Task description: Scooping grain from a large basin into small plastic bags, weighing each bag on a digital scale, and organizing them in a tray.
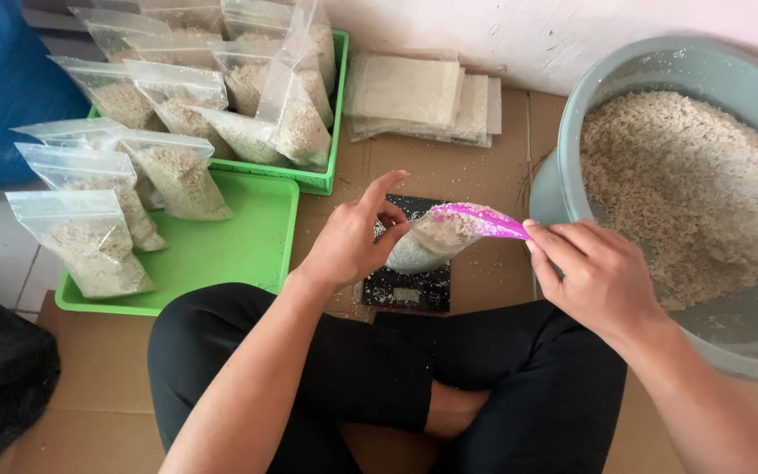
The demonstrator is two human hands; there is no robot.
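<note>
— Cardboard sheets point(449, 167) cover the floor, with a pale wall behind. What sits on them?

— A small black scale point(407, 285), right in front of the crossed legs in black trousers point(379, 369). Over it, the left hand point(348, 241) pinches the mouth of a clear bag point(427, 246) partly filled with pale grain, thumb and fingers closed on its edge, forefinger raised.

— And the other hand?

— The right hand point(594, 272) grips the handle of a pink scoop point(484, 219), fingers curled round it; the scoop's bowl lies at the bag's opening (I cannot tell whether the bag rests on the scale or hangs just above it).

— Where does the grain come from?

— A grey basin point(572, 114) to the right holds a heap of it. To the left, two green trays point(247, 254) carry filled bags point(177, 175), and a stack of empty bags point(414, 92) lies by the wall.
</note>
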